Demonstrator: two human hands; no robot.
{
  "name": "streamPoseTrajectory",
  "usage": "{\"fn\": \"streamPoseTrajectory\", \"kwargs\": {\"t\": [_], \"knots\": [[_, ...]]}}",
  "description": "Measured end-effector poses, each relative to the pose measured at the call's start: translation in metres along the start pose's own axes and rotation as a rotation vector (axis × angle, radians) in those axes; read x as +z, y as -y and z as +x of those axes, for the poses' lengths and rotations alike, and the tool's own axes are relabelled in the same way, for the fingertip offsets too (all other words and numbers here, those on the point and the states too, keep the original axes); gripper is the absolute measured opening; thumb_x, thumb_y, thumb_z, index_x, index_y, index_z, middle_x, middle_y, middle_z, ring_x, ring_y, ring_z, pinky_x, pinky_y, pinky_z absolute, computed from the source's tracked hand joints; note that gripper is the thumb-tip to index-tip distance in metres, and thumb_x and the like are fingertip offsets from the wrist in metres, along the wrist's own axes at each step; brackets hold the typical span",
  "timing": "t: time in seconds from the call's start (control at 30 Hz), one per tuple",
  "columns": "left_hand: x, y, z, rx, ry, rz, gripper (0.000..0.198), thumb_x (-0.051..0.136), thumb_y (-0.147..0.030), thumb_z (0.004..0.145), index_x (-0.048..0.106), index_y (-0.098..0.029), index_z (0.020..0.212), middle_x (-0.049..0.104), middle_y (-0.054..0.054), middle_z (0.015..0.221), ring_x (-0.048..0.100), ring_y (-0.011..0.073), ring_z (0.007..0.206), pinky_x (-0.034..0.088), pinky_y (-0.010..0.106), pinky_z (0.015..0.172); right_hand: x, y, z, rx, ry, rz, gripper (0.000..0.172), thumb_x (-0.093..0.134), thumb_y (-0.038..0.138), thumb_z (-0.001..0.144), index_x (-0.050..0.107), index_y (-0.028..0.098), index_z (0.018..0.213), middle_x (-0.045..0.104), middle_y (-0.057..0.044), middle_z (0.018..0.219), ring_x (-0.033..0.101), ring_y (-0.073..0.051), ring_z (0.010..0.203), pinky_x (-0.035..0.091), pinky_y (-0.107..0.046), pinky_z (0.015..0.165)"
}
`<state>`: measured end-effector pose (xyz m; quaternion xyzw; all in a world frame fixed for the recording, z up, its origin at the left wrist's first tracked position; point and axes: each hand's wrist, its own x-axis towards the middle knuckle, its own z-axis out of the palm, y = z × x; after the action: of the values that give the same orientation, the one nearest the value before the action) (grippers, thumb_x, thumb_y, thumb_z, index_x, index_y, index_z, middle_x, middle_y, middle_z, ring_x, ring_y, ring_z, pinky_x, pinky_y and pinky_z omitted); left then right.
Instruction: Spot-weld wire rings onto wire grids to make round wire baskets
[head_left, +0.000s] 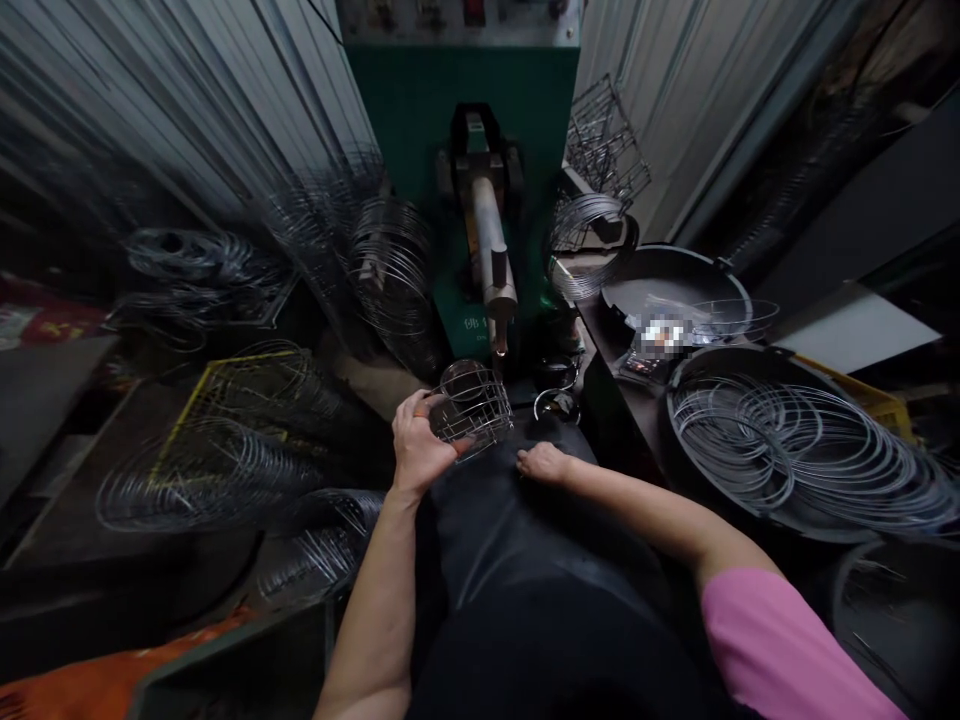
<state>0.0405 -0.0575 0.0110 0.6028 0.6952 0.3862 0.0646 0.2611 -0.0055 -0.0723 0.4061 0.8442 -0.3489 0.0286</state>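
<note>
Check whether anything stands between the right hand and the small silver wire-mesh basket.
Nothing visible does. The left hand grips the small silver wire-mesh basket at its left side; the right hand is apart from it, to the right, with only dark smooth fabric showing behind the gap.

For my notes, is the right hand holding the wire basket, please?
No, the left hand holds the wire basket; the right hand is apart.

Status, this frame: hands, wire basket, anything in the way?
Left hand gripping wire basket. Right hand curled by dark clothing, contents unclear. Machine arm ends close by basket's far side; contact unclear.
</note>
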Motion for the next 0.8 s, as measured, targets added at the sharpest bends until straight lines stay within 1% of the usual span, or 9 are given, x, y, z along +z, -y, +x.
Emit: {"fn": "streamPoseTrajectory", "kwargs": {"t": [0.07, 0.13, 0.2, 0.27, 0.33, 0.4, 0.5, 0.57, 0.8], "knots": [[-0.001, 0.002, 0.000, -0.005, 0.005, -0.005, 0.063, 0.079, -0.035, 0.047, 0.056, -0.020, 0.104, 0.050, 0.010, 0.119, 0.045, 0.0304, 0.115, 0.036, 0.046, 0.100, -0.008, -0.003, -0.004, 0.006, -0.035, 0.155, 0.014, 0.060, 0.009, 0.070, 0.053, 0.017, 0.061, 0.056, -0.001, 0.060, 0.051, -0.012, 0.058, 0.035, -0.024, 0.058], [-0.002, 0.003, 0.000, -0.012, 0.003, -0.008, 0.063, 0.079, -0.036, 0.048, 0.056, -0.019, 0.105, 0.050, 0.010, 0.119, 0.045, 0.0305, 0.115, 0.037, 0.046, 0.100, -0.016, -0.009, -0.013, 0.028, -0.096, 0.398, 0.004, 0.061, 0.016, 0.073, 0.057, 0.017, 0.072, 0.058, 0.001, 0.065, 0.052, -0.011, 0.060, 0.037, -0.023, 0.058], [-0.003, 0.003, 0.000, -0.015, -0.006, -0.013, 0.063, 0.079, -0.035, 0.048, 0.056, -0.019, 0.105, 0.050, 0.010, 0.119, 0.045, 0.0302, 0.114, 0.037, 0.046, 0.099, -0.021, -0.016, -0.026, 0.093, -0.169, 0.784, 0.010, 0.058, 0.025, 0.076, 0.058, 0.018, 0.084, 0.058, 0.002, 0.067, 0.051, -0.010, 0.057, 0.037, -0.021, 0.053], [-0.004, 0.000, 0.000, -0.014, -0.018, -0.024, 0.064, 0.080, -0.034, 0.047, 0.056, -0.020, 0.105, 0.050, 0.010, 0.118, 0.046, 0.0298, 0.114, 0.037, 0.046, 0.100, -0.020, -0.022, -0.040, 0.184, -0.226, 1.212, 0.017, 0.060, 0.029, 0.076, 0.057, 0.018, 0.088, 0.057, 0.003, 0.064, 0.050, -0.009, 0.055, 0.036, -0.019, 0.048], [-0.004, -0.004, -0.001, -0.012, -0.022, -0.042, 0.064, 0.080, -0.034, 0.047, 0.056, -0.021, 0.104, 0.050, 0.009, 0.117, 0.046, 0.0293, 0.114, 0.037, 0.046, 0.100, -0.015, -0.026, -0.051, 0.281, -0.264, 1.622, 0.018, 0.066, 0.024, 0.071, 0.056, 0.017, 0.084, 0.055, 0.003, 0.060, 0.053, -0.009, 0.055, 0.037, -0.018, 0.046], [-0.003, -0.009, -0.002, -0.012, -0.011, -0.055, 0.063, 0.080, -0.034, 0.047, 0.056, -0.021, 0.104, 0.050, 0.008, 0.117, 0.046, 0.0294, 0.113, 0.037, 0.046, 0.100, -0.009, -0.029, -0.058, 0.369, -0.281, 1.836, 0.014, 0.065, 0.017, 0.071, 0.056, 0.016, 0.082, 0.057, 0.002, 0.060, 0.058, -0.011, 0.059, 0.043, -0.020, 0.050], [-0.001, -0.016, -0.004, -0.005, 0.006, -0.055, 0.063, 0.080, -0.035, 0.047, 0.057, -0.020, 0.104, 0.050, 0.009, 0.119, 0.047, 0.0299, 0.113, 0.038, 0.046, 0.099, -0.004, -0.033, -0.065, 0.448, -0.339, 1.971, 0.008, 0.057, 0.010, 0.076, 0.056, 0.016, 0.082, 0.061, 0.001, 0.062, 0.063, -0.012, 0.062, 0.053, -0.030, 0.063], [-0.001, -0.018, -0.006, 0.010, 0.007, -0.057, 0.063, 0.080, -0.034, 0.047, 0.057, -0.020, 0.104, 0.050, 0.009, 0.119, 0.046, 0.0301, 0.113, 0.038, 0.046, 0.099, -0.004, -0.035, -0.068, 0.421, -0.377, 2.000, 0.011, 0.054, 0.007, 0.077, 0.057, 0.016, 0.083, 0.063, 0.000, 0.064, 0.064, -0.012, 0.062, 0.054, -0.034, 0.068], [-0.004, -0.025, -0.010, 0.032, 0.008, -0.035, 0.064, 0.080, -0.035, 0.047, 0.056, -0.019, 0.104, 0.050, 0.010, 0.118, 0.047, 0.0305, 0.114, 0.038, 0.046, 0.099, -0.011, -0.039, -0.077, 0.316, -0.388, 1.989, 0.020, 0.057, 0.009, 0.075, 0.061, 0.015, 0.093, 0.069, -0.003, 0.080, 0.064, -0.010, 0.063, 0.053, -0.026, 0.064]]}}
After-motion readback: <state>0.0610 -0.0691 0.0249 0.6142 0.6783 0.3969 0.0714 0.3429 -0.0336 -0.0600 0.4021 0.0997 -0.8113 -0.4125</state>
